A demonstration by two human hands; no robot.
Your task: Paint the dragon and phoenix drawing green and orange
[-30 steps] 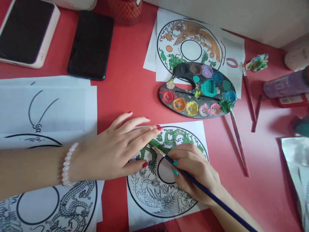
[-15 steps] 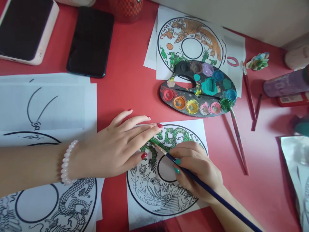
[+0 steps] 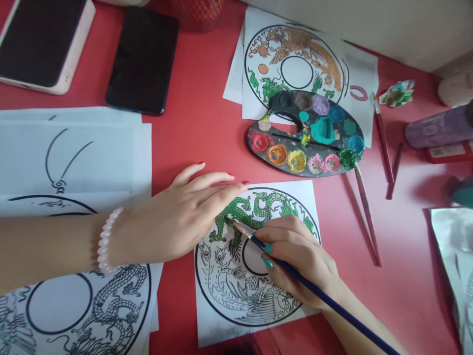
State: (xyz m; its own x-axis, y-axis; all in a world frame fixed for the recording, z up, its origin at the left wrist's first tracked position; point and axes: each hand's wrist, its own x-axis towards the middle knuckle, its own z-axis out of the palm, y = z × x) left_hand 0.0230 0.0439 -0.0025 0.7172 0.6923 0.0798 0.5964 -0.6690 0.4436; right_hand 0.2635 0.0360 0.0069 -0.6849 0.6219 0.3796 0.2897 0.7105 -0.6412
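Tucking in its thumb, the left hand (image 3: 177,217) has changed the most: half a second ago, the thumb with its red nail poked out over the paper (image 3: 209,330), and now it is out of sight. More of the green dragon (image 3: 240,214) shows there, with its leg in plain view. The tip of the blue brush (image 3: 314,289) has slid a tiny bit closer to that leg. The left hand lies palm down with its fingers spread apart, and the pointing finger reaches the top edge of the paper. I cannot tell where the thumb is, and I see nothing in its grip. The fingers of the right hand (image 3: 303,261) are closed in a pinch around the blue brush, low down near the hairs, and the long handle leans back over the wrist. The brush tip is on the dragon, near the leg. The paper lies flat on the red table (image 3: 199,128), partly under both hands. The paint tray (image 3: 320,150) has stayed just above it, with a second brush (image 3: 367,217) resting its tip in the dark green paint.
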